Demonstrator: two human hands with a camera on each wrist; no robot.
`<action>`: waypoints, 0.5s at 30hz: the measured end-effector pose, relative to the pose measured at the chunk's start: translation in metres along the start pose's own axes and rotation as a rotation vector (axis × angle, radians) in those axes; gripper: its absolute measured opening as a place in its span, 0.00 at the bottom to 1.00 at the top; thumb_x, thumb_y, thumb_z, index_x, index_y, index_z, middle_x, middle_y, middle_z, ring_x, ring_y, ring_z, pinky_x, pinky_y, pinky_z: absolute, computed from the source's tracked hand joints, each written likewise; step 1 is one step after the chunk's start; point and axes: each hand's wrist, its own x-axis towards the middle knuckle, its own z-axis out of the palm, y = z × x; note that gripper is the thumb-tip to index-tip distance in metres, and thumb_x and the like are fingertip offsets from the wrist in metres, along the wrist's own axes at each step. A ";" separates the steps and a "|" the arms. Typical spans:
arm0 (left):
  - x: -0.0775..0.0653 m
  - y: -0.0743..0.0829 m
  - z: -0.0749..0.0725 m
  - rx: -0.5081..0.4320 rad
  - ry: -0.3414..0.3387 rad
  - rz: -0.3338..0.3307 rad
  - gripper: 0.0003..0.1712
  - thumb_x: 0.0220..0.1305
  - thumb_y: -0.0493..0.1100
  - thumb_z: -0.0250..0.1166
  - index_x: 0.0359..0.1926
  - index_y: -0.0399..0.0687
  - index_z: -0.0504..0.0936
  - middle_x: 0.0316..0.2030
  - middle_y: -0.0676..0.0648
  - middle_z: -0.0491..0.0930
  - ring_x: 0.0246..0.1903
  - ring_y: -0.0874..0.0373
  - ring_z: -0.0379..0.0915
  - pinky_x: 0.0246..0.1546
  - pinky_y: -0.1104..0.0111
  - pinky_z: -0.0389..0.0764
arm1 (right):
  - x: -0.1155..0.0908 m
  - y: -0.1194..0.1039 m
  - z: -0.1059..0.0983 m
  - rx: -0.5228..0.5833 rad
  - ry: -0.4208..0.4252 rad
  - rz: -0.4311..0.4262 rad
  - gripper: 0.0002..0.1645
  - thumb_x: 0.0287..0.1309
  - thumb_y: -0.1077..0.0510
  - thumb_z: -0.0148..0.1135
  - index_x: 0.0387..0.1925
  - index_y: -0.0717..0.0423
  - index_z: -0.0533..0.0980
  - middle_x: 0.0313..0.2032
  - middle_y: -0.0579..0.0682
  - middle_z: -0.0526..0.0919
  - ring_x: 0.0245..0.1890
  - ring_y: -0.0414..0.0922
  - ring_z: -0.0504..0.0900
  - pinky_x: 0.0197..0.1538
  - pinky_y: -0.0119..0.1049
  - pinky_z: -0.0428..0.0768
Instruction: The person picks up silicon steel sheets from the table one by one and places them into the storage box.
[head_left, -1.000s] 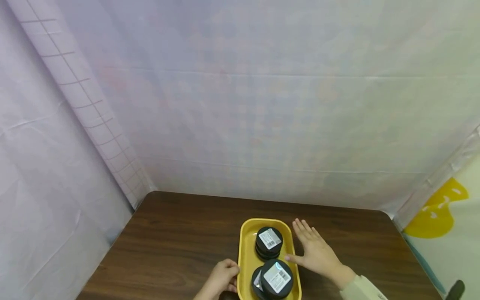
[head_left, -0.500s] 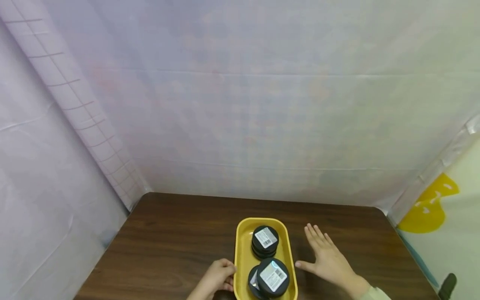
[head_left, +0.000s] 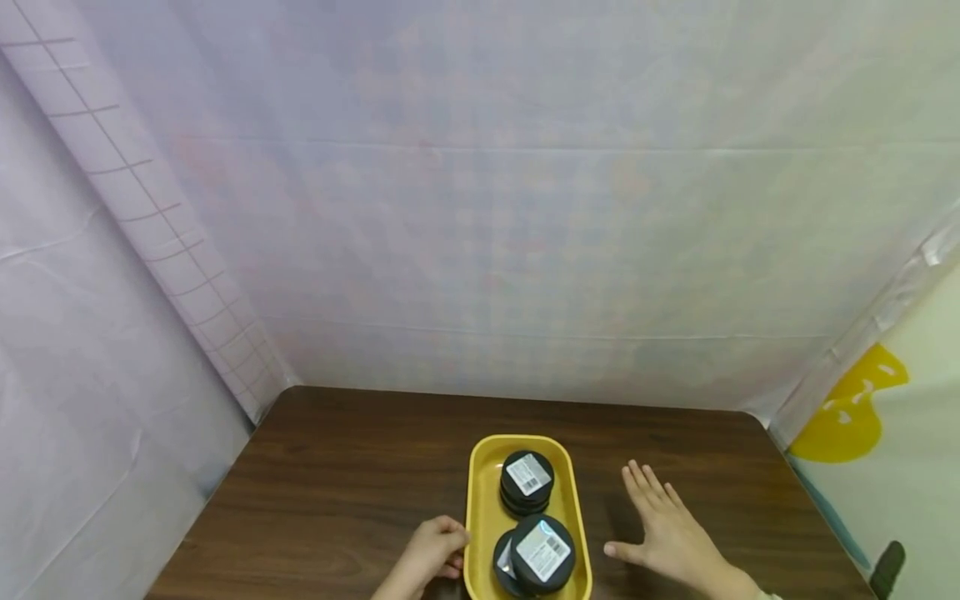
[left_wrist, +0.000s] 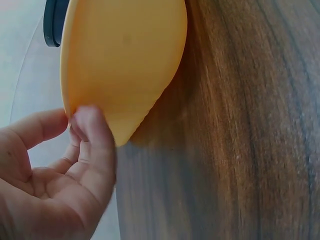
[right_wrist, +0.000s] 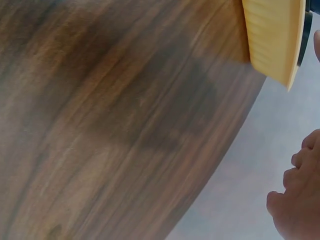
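A yellow tray [head_left: 487, 517] stands on the table in the head view, with several round black discs bearing white labels in it. Toward the back is a stack of black discs [head_left: 517, 505]; nearer, a labelled disc [head_left: 558, 567] overlaps a lower disc [head_left: 504, 575]. My left hand [head_left: 429, 557] pinches the tray's left rim between thumb and finger, as the left wrist view of the tray wall [left_wrist: 125, 55] also shows. To the right of the tray, apart from it, my right hand [head_left: 671, 533] hovers over the table with fingers straight and thumb spread.
The brown wooden table [head_left: 360, 467] reaches back to a pale cloth wall [head_left: 480, 250]. Another cloth hangs at the left [head_left: 90, 400]. On the right are a yellow shape [head_left: 847, 421] on a pale surface and a dark rounded object [head_left: 888, 568].
My right hand has left the tray's right edge and moved right, its fingers still spread. The left hand keeps its pinch on the left rim. The whole view has shifted slightly.
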 end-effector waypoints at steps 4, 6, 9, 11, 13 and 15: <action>0.001 0.001 -0.003 0.096 0.041 0.050 0.11 0.56 0.36 0.59 0.35 0.29 0.76 0.22 0.50 0.74 0.22 0.61 0.71 0.23 0.67 0.78 | -0.003 0.002 0.003 -0.014 0.024 -0.011 0.64 0.40 0.28 0.64 0.69 0.63 0.54 0.69 0.61 0.54 0.70 0.54 0.48 0.67 0.33 0.27; 0.001 0.003 -0.004 0.163 0.064 0.085 0.12 0.55 0.37 0.60 0.36 0.30 0.78 0.24 0.49 0.77 0.24 0.60 0.72 0.26 0.66 0.77 | -0.004 0.003 0.005 -0.023 0.038 -0.017 0.64 0.40 0.28 0.64 0.70 0.62 0.53 0.68 0.61 0.55 0.70 0.53 0.47 0.64 0.26 0.23; 0.001 0.005 -0.006 0.278 0.101 0.133 0.17 0.56 0.40 0.60 0.42 0.30 0.79 0.32 0.44 0.82 0.31 0.54 0.76 0.32 0.61 0.78 | -0.006 0.005 0.007 -0.035 0.046 -0.021 0.65 0.40 0.28 0.64 0.70 0.61 0.52 0.68 0.62 0.55 0.71 0.50 0.43 0.63 0.24 0.22; 0.001 0.007 -0.008 0.368 0.117 0.158 0.22 0.58 0.43 0.61 0.49 0.31 0.78 0.39 0.38 0.82 0.39 0.47 0.78 0.39 0.55 0.78 | -0.008 0.006 0.007 -0.034 0.039 -0.012 0.65 0.40 0.28 0.64 0.70 0.61 0.51 0.69 0.62 0.54 0.71 0.47 0.38 0.63 0.24 0.22; -0.001 0.008 -0.010 0.425 0.112 0.174 0.28 0.60 0.46 0.60 0.56 0.32 0.74 0.47 0.34 0.79 0.47 0.39 0.75 0.46 0.48 0.75 | -0.010 0.007 0.008 -0.026 0.020 0.003 0.65 0.41 0.28 0.63 0.70 0.61 0.51 0.69 0.61 0.53 0.71 0.42 0.33 0.62 0.24 0.21; -0.002 0.007 -0.012 0.456 0.099 0.194 0.33 0.61 0.49 0.60 0.62 0.33 0.68 0.55 0.30 0.72 0.55 0.34 0.67 0.52 0.42 0.68 | -0.011 0.008 0.007 -0.007 0.000 0.023 0.65 0.41 0.28 0.63 0.70 0.61 0.50 0.70 0.61 0.52 0.70 0.39 0.31 0.64 0.27 0.21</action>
